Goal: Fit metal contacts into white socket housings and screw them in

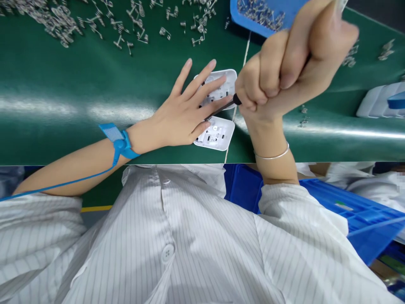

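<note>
The white, square, round-cornered plastic casing (230, 78) lies on the glossy green table surface (142, 84), partly hidden under the spread fingers of the left hand (182, 116). A second white plastic casing (220, 141) lies just on the wearer's side of that first casing. You can see small dark details inside both.

The left hand is wide open, palm down, its fingers apart and reaching over the first casing, its thumb over the edge of the second casing. I can't tell how firmly it presses. A blue wrist strap (120, 145) circles that wrist.

The right hand (278, 71), just right of the first casing, is clamped in a fist on a slim dark tool (223, 107), whose shaft slants down between the left thumb and forefinger. Its tip is hard to make out.

Beyond the first casing and to its left lie loose silvery coiled metal springs (60, 21); beyond it and to the right sits a blue plastic tray (249, 26) holding more.
</note>
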`<state>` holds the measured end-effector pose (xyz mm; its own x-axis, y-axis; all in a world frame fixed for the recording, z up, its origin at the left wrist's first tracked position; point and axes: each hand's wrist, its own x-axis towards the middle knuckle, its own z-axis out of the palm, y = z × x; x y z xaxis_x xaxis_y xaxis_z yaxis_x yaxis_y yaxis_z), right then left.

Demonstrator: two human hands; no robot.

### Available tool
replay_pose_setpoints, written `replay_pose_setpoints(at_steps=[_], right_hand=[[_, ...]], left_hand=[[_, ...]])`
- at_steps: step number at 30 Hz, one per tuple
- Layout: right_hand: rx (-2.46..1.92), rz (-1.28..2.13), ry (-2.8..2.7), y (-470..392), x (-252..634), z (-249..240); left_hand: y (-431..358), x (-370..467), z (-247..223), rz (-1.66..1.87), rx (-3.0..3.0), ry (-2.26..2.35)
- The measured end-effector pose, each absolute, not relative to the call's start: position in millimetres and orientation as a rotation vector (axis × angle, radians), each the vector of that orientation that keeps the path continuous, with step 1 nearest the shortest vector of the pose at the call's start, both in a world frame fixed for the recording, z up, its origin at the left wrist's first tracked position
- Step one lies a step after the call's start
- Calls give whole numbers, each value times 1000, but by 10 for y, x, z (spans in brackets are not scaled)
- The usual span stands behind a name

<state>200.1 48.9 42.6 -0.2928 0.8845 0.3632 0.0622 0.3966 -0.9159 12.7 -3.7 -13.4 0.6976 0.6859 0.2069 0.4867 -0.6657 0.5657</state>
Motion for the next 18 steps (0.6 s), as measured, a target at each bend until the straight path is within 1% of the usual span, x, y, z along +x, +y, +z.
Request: replay_pose_setpoints(at_steps=[3, 6, 12, 16, 18], right_hand=[[-920, 1174, -1578, 553, 2033, 410], [-895, 1248, -1391, 585, 2006, 371], [-1066, 1191, -1267, 563, 1972, 292], [-1471, 1102, -1247, 512, 1950, 349], [-1449, 1079, -1238, 469, 1931, 395]], left_hand=[[-31, 127, -123, 538, 2435, 899], [-28, 129, -122, 541, 2423, 904], [-21, 127, -121, 502, 2453, 904], [-22, 124, -105, 480, 2452, 914], [-23, 122, -98, 472, 2452, 919]])
